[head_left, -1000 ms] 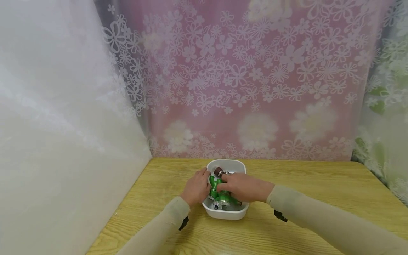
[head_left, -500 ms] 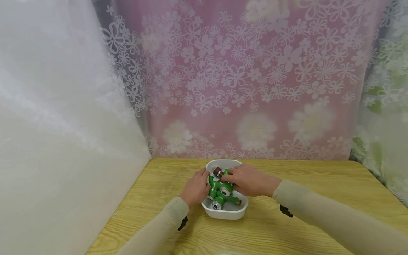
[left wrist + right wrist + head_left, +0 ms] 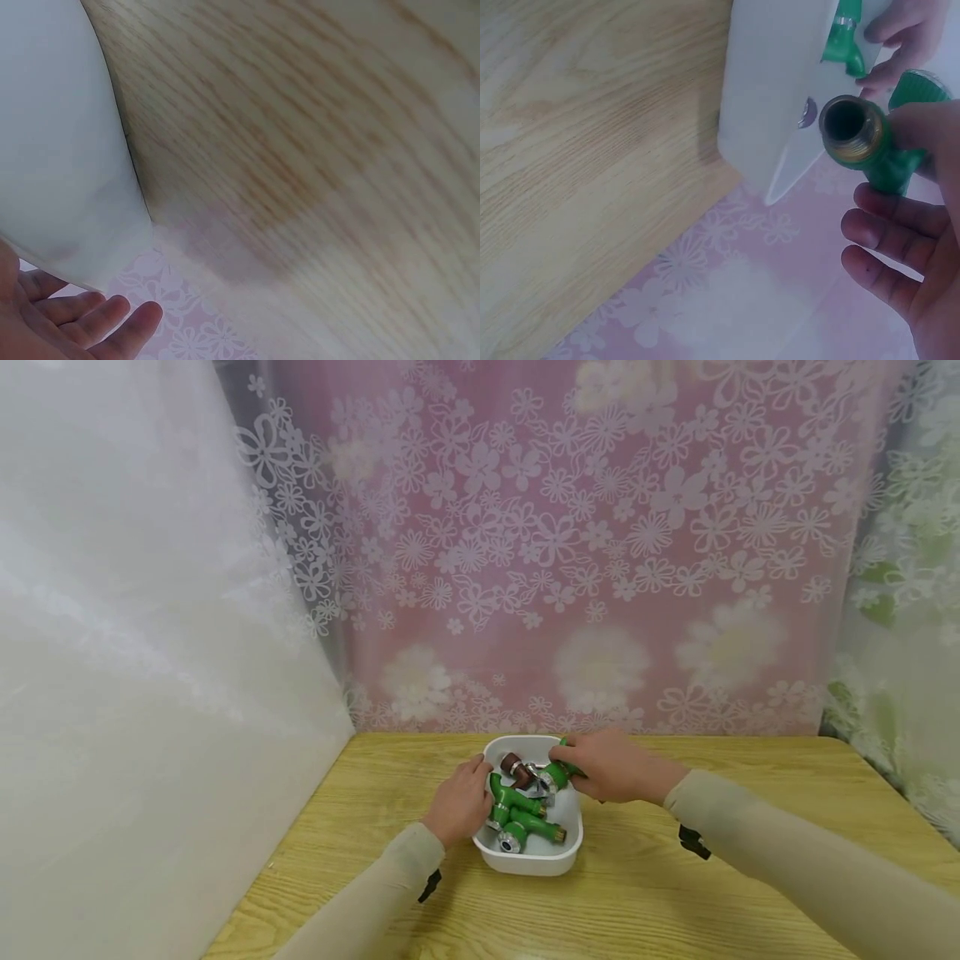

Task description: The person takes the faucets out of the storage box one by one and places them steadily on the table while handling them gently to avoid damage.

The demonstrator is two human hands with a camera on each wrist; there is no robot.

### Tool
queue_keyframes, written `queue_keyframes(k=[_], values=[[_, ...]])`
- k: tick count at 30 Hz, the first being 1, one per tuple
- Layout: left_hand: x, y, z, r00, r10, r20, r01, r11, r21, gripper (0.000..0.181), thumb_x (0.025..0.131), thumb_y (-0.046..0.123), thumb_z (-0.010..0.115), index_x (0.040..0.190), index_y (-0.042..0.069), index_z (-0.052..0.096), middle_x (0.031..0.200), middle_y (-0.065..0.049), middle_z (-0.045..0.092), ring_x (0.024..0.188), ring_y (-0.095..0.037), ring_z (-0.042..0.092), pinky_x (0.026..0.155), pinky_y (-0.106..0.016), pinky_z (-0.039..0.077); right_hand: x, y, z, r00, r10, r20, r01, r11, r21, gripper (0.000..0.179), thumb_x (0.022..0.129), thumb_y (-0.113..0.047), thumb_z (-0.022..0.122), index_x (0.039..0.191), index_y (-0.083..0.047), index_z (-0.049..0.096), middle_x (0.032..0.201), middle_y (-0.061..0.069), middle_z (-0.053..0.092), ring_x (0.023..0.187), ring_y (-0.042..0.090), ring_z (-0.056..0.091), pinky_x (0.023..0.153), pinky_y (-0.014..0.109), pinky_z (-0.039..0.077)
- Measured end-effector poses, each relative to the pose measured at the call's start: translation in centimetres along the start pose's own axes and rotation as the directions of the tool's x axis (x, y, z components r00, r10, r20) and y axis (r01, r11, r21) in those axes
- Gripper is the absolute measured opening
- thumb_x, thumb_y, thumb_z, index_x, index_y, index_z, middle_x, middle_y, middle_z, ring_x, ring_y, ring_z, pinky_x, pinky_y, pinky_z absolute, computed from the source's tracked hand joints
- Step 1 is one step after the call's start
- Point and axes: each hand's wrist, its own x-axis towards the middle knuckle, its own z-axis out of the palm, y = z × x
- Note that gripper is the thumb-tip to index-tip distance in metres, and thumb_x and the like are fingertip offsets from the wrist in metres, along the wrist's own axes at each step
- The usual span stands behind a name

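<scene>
My right hand point(image 3: 617, 765) grips a green tap point(image 3: 555, 775) over the right rim of a white tub point(image 3: 531, 865). In the right wrist view this tap point(image 3: 889, 169) shows its open brass threaded end, with the thumb on one side and fingers beneath. My left hand point(image 3: 459, 802) rests on the tub's left rim; in the left wrist view its fingers point(image 3: 131, 330) reach past the rim, fairly straight. Inside the tub lie a green tap point(image 3: 534, 830) at the front, another green tap point(image 3: 517, 798) behind it and a brown fitting point(image 3: 514, 766) at the back.
The tub stands on a wood-grain table point(image 3: 675, 893). A flowered pink curtain point(image 3: 592, 552) hangs behind the table, and a white sheet point(image 3: 150, 660) runs along its left side. A pale patterned sheet point(image 3: 903, 635) hangs at the right.
My right hand has taken a green tap from the pile and moved right with it to the tub's right rim. The left hand has stayed on the left rim.
</scene>
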Motion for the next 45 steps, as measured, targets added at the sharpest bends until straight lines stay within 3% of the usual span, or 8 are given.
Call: queue_keyframes(k=[7, 21, 36, 45], values=[[-0.1, 0.2, -0.2, 1.0, -0.008, 0.007, 0.008, 1.0, -0.003, 0.046, 0.1, 0.021, 0.052, 0.144, 0.005, 0.049, 0.158, -0.015, 0.04, 0.139, -0.031, 0.047, 0.107, -0.047, 0.049, -0.9, 1.9, 0.9, 0.997, 0.073, 0.032, -0.074, 0.997, 0.024, 0.029, 0.091, -0.021, 0.071, 0.119, -0.016, 0.066, 0.092, -0.003, 0.066, 0.067, 0.006, 0.054, 0.055, 0.026, 0.045], [0.1, 0.1, 0.0, 1.0, -0.017, 0.009, 0.017, 1.0, -0.005, 0.047, 0.101, 0.021, 0.051, 0.145, 0.005, 0.049, 0.158, -0.014, 0.04, 0.141, -0.03, 0.046, 0.108, -0.047, 0.048, -2.5, 4.7, 2.5, 0.978, 0.202, 0.059, -0.205, 0.978, 0.035, 0.016, 0.089, -0.023, 0.071, 0.103, -0.015, 0.067, 0.074, -0.009, 0.055, 0.058, 0.008, 0.042, 0.05, 0.024, 0.033], [0.2, 0.1, 0.1, 1.0, -0.004, 0.021, 0.004, 1.0, 0.013, 0.046, 0.101, 0.022, 0.051, 0.144, 0.005, 0.051, 0.159, -0.014, 0.039, 0.14, -0.03, 0.046, 0.109, -0.046, 0.048, -3.3, 6.3, 4.7, 0.93, 0.309, 0.2, -0.327, 0.943, 0.062, 0.033, 0.092, -0.032, 0.071, 0.115, -0.009, 0.069, 0.084, -0.003, 0.063, 0.064, 0.009, 0.05, 0.053, 0.027, 0.042], [0.2, 0.2, 0.0, 0.999, -0.016, 0.034, 0.015, 1.0, 0.008, 0.047, 0.101, 0.023, 0.05, 0.145, 0.006, 0.05, 0.159, -0.013, 0.038, 0.141, -0.03, 0.046, 0.11, -0.046, 0.047, -3.1, 6.3, 6.4, 0.915, 0.322, 0.242, -0.341, 0.939, 0.039, 0.03, 0.091, -0.035, 0.073, 0.107, -0.01, 0.069, 0.078, -0.005, 0.061, 0.064, 0.01, 0.05, 0.057, 0.029, 0.045]])
